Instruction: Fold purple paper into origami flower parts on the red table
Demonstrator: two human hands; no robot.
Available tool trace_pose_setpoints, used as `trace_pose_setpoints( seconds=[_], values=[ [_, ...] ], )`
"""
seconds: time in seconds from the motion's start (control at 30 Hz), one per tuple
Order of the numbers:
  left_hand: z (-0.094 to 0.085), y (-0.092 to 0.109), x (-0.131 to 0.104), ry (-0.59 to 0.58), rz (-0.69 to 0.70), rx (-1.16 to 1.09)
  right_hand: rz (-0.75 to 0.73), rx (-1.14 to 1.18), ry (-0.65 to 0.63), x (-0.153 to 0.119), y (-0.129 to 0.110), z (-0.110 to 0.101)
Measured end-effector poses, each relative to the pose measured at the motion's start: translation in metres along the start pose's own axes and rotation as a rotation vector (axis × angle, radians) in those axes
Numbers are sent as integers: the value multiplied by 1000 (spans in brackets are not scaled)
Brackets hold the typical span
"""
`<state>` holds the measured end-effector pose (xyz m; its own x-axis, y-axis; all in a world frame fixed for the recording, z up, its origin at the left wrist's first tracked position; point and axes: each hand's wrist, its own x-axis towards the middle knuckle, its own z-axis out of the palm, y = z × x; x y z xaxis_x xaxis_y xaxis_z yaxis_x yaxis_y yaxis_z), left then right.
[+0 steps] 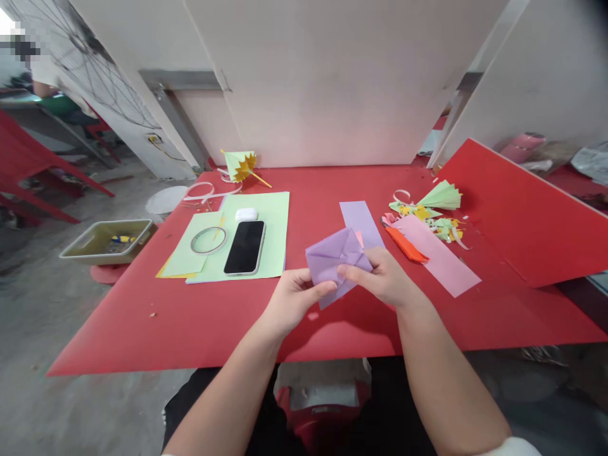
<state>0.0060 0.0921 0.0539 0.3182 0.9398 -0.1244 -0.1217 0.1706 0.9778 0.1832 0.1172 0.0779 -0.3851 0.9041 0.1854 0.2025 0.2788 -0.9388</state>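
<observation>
A folded piece of purple paper (332,256) with crossing creases is held above the red table between both hands. My left hand (300,296) grips its lower left side, thumb on the front. At the right side my right hand (380,275) pinches it, the thumb pressing near a small folded part. The fingers behind the paper are hidden. A flat lilac paper strip (361,218) lies just beyond it. To the right are an orange utility knife (405,244) and a pink paper strip (439,256), the knife partly over the strip.
On the left, green paper sheets (280,218) carry a black phone (244,247), a white earbud case (246,215) and a tape roll (209,240). A paper umbrella (242,166) lies farther back. Paper scraps (444,228) and a leaning red board (522,215) are at right.
</observation>
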Motion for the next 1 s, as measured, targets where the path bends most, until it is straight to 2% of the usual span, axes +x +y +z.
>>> trace_pose_setpoints(
  seconds=[0.13, 0.27, 0.4, 0.5, 0.6, 0.67, 0.77, 0.87, 0.93, 1.0],
  values=[
    [1, -1, 1, 32, 5, -67, 16, 39, -61, 0, 1, 2],
    [-2, 1, 3, 105, 129, -31, -14, -39, -59, 3, -1, 3],
    [-7, 7, 3, 141, 279, 259, -196, -42, 35, 7, 2, 0],
    [-12, 7, 3, 169, 480, 481, -333, -31, 64, 8, 7, -3],
    [-21, -3, 7, 193, 701, 694, -350, -162, 42, 8, 14, -9],
    [-26, -16, 9, 213, 760, 891, -274, -306, 0, 5, 20, -17],
    [-26, -40, 6, 169, 643, 1214, -113, -459, -38, -6, 31, -30],
    [-16, -61, -7, 19, 474, 1461, -47, -471, 80, -20, 38, -31],
    [-9, -69, -17, -10, 415, 1529, -57, -451, 147, -27, 40, -20],
    [-4, -72, -25, -17, 395, 1545, -93, -461, 158, -33, 43, 0]
  ],
)
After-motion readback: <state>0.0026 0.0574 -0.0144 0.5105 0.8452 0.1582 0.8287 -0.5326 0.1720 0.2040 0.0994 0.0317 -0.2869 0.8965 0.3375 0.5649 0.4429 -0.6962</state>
